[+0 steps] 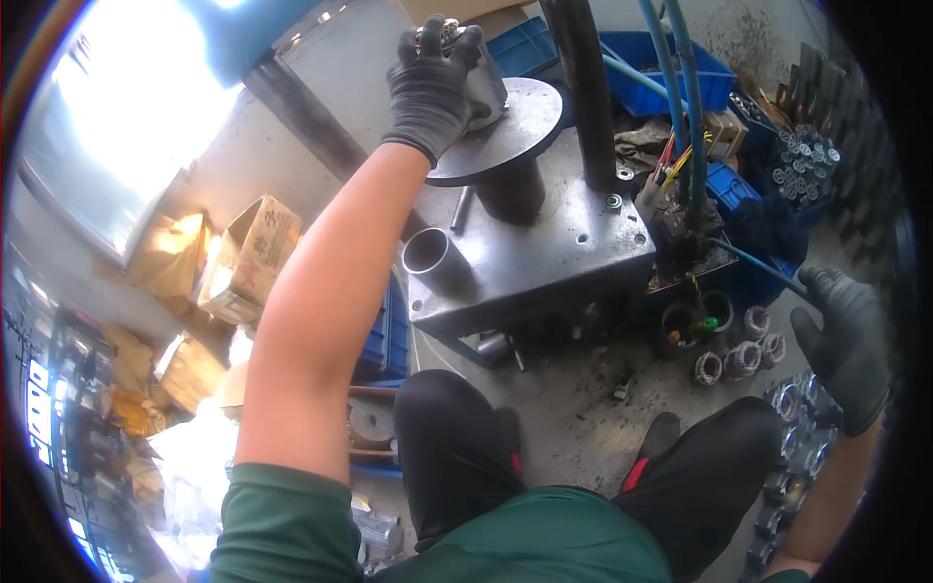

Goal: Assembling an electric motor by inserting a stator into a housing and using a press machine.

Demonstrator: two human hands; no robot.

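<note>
Up at the round metal plate (533, 112), gripping the grey metal cylinder (489, 89) with the left hand (435, 80), gloved fingers hooked over the top, thumb low on the near side. Seemingly resting on the plate's far part. Probably heavy for its bulk, stiff, likely slick along that smooth wall; best taken around the outside, clear of the coloured bits (450, 29) peeking out on top, maybe fragile. Over to the right hand (844, 340): at the end of a blue rod (763, 266), thumb spread; can't tell whether gripping or merely touching.
</note>
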